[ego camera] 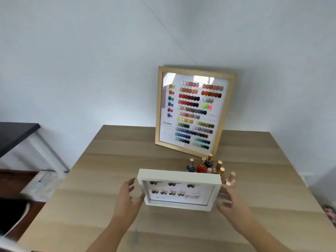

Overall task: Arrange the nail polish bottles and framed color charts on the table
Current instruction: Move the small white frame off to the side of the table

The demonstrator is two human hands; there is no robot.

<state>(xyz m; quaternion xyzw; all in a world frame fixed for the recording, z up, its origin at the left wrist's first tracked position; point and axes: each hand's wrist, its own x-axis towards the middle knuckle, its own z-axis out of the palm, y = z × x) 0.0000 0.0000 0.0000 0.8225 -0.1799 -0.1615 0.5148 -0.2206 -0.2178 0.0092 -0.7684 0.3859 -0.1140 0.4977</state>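
Observation:
A small white framed color chart [179, 190] stands on its lower edge on the wooden table [101, 188], face toward me. My left hand [127, 195] is at its left side and my right hand [230, 200] at its right side. Both have fingers spread, and the thumbs are close to the frame's edges; I cannot tell if they touch. Behind the white frame stands a cluster of nail polish bottles [201, 165] with gold caps, partly hidden by it. A large wooden framed color chart [192, 110] leans against the wall at the back.
A black table with white legs [16, 133] stands to the left, with a gap to the wooden table. The white wall runs right behind the table's back edge. A patterned object [330, 213] shows at the far right edge.

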